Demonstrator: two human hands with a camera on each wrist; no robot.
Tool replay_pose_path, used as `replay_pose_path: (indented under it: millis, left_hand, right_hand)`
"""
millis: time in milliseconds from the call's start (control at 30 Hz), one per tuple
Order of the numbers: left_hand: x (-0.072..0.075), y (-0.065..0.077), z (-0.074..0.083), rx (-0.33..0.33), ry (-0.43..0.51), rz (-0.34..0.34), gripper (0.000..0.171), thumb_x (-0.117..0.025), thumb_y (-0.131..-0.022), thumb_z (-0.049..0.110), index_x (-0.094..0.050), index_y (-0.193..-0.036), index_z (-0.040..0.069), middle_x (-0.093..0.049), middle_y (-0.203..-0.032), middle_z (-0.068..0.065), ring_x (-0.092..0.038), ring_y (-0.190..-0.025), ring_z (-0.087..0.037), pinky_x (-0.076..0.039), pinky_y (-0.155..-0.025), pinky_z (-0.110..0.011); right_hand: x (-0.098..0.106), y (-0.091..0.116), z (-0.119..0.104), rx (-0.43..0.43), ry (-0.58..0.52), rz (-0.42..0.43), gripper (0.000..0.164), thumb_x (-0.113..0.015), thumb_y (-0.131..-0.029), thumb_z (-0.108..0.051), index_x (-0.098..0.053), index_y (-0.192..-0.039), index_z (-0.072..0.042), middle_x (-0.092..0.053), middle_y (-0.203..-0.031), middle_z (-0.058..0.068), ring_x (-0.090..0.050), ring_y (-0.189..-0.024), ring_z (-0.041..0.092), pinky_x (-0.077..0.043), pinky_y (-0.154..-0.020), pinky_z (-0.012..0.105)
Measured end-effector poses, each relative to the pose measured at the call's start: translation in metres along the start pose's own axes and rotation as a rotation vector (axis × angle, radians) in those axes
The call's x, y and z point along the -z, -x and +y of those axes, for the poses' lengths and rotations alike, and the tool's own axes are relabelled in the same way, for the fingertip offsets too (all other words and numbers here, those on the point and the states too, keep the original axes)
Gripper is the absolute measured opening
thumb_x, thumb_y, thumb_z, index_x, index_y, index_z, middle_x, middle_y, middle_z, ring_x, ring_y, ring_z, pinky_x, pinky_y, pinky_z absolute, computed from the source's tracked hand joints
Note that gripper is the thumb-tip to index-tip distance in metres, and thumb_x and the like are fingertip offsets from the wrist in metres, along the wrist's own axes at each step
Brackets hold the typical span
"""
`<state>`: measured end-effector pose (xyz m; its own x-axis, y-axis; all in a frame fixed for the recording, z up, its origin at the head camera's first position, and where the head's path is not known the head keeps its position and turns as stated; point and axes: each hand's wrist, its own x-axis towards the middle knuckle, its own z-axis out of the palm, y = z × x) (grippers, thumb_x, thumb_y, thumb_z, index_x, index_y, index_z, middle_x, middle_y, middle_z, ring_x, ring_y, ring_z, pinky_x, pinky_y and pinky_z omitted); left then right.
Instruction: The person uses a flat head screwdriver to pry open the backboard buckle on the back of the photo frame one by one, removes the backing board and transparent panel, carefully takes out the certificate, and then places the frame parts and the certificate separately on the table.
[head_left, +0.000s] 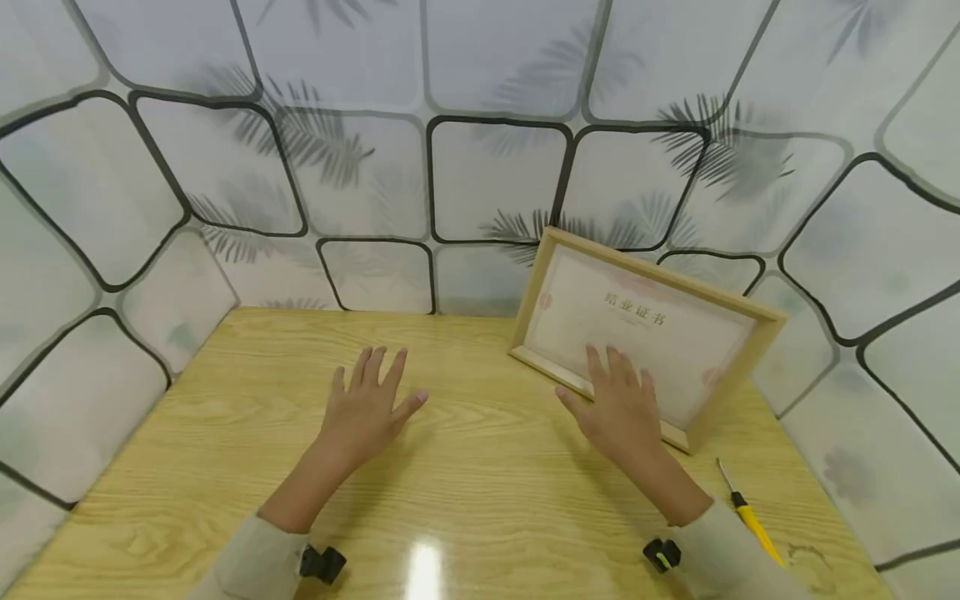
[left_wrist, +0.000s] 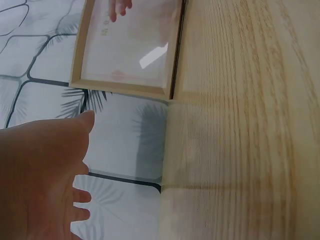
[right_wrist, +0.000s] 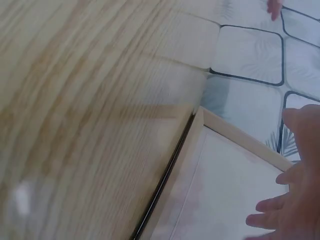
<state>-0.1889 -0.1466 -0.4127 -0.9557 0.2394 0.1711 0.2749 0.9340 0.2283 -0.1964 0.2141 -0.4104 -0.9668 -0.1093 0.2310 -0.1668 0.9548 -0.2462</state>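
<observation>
Both hands hover above a light wood-grain table with fingers spread. My left hand is over the table's middle left, holding nothing; its thumb and fingertips also show in the left wrist view. My right hand is in front of a picture frame with a pale wooden border; no grip on it is visible. The frame stands tilted at the back right, leaning towards the wall. Inside it is a pale certificate with Chinese characters. A screwdriver with a yellow and black handle lies right of my right forearm.
White walls patterned with dark outlines and leaves enclose the table at the back and both sides. A small dark ring-shaped mark or item lies near the screwdriver. Light glares off the front of the tabletop.
</observation>
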Motion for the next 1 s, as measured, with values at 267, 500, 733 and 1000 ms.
replay_pose_path:
  millis: [267,500,733,1000]
  left_hand:
    - [-0.004,-0.008,-0.001,-0.078,0.095,0.108,0.063,-0.052,-0.104,0.047,-0.040,-0.154,0.011,-0.042,-0.153,-0.019,-0.047,-0.135,-0.041,-0.046,-0.101,-0.060]
    - [-0.015,-0.030,0.004,-0.057,0.357,0.116,0.049,-0.051,-0.106,0.039,-0.050,-0.149,0.016,-0.051,-0.148,-0.010,-0.053,-0.132,-0.033,-0.052,-0.096,-0.055]
    - [-0.033,-0.060,0.015,-0.057,0.601,0.141,0.041,-0.053,-0.106,0.032,-0.055,-0.144,0.016,-0.057,-0.142,-0.007,-0.059,-0.120,-0.025,-0.053,-0.096,-0.045]
    - [-0.047,-0.089,0.027,-0.051,0.771,0.153,0.040,-0.053,-0.106,0.031,-0.057,-0.141,0.012,-0.059,-0.137,-0.010,-0.061,-0.115,-0.024,-0.054,-0.097,-0.043]
  right_hand:
    - [0.020,0.017,0.007,-0.076,-0.149,0.078,0.066,-0.045,-0.103,-0.056,-0.045,-0.152,-0.011,-0.055,-0.146,0.016,-0.058,-0.124,0.040,-0.056,-0.075,0.055]
    - [0.038,0.029,0.024,-0.060,-0.219,0.231,0.050,-0.052,-0.105,-0.041,-0.057,-0.141,-0.006,-0.065,-0.129,0.015,-0.065,-0.111,0.036,-0.057,-0.072,0.049]
    - [0.054,0.038,0.041,-0.157,-0.236,0.291,0.051,-0.048,-0.105,-0.043,-0.057,-0.141,-0.008,-0.064,-0.130,0.017,-0.063,-0.110,0.040,-0.052,-0.069,0.048]
    - [0.062,0.043,0.055,-0.242,-0.321,0.348,0.049,-0.051,-0.105,-0.039,-0.058,-0.140,-0.006,-0.063,-0.129,0.022,-0.062,-0.111,0.043,-0.050,-0.088,0.057]
